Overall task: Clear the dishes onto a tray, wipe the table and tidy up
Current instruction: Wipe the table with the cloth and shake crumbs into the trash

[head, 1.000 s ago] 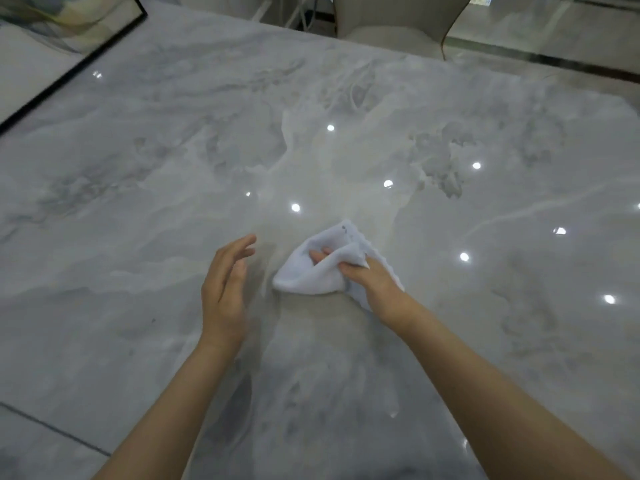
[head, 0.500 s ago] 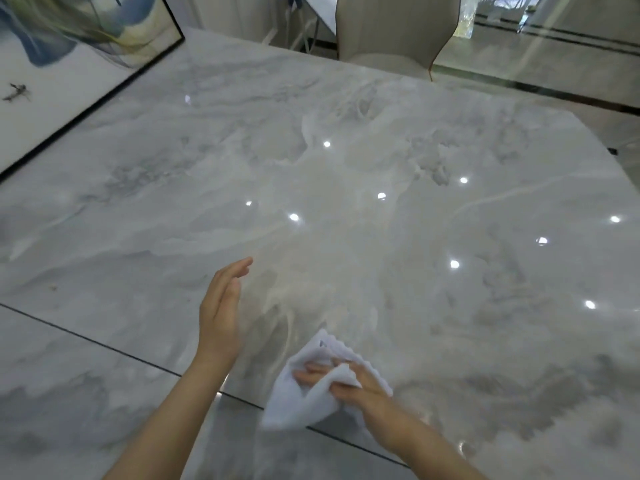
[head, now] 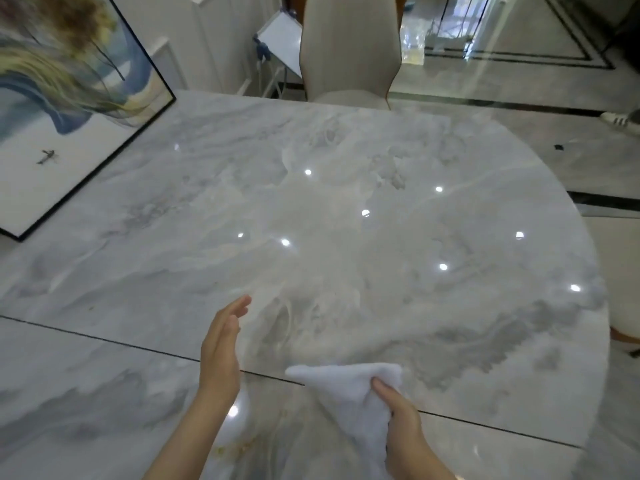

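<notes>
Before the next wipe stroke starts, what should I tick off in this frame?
1. Cloth gripped by right hand: ok.
2. Left hand open, holding nothing: ok.
3. Table free of dishes: ok.
4. Cloth flat on the table: not ok, it is bunched at the near edge.
5. Crumbs or smears left on the marble: cannot tell, glare and veining hide them.
6. Tray in view: not ok.

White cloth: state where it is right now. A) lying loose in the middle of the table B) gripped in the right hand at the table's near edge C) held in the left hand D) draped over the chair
B: the right hand grips the white cloth at the near edge of the table; the left hand is open and empty.
</notes>
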